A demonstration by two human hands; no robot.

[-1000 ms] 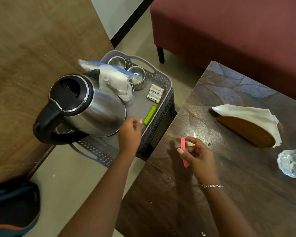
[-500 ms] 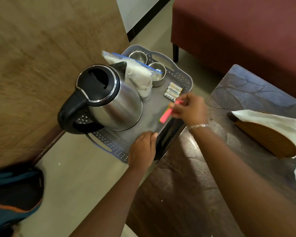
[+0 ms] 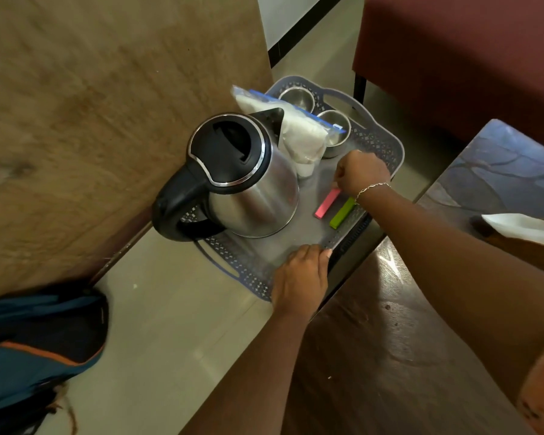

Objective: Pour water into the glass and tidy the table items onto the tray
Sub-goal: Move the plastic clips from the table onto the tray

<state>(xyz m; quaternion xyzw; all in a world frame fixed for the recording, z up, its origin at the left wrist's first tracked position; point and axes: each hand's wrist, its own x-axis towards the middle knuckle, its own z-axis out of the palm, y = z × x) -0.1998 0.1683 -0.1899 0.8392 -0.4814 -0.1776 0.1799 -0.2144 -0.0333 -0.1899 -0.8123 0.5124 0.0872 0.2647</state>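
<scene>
Beside the dark wooden worktop, a grey perforated plastic tray carries a steel kettle with black lid, plus a pink plastic stick and a green plastic stick lying side by side. On the tray's near rim the left grip curls its fingers over the edge. At the pink stick's far end the right grip is curled and touches it; whether it pinches it I cannot tell.

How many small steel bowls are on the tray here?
2. The far bowl sits in the tray's far corner; the near bowl is just right of it, partly behind the zip bag. The kettle or bag could hide more.
</scene>
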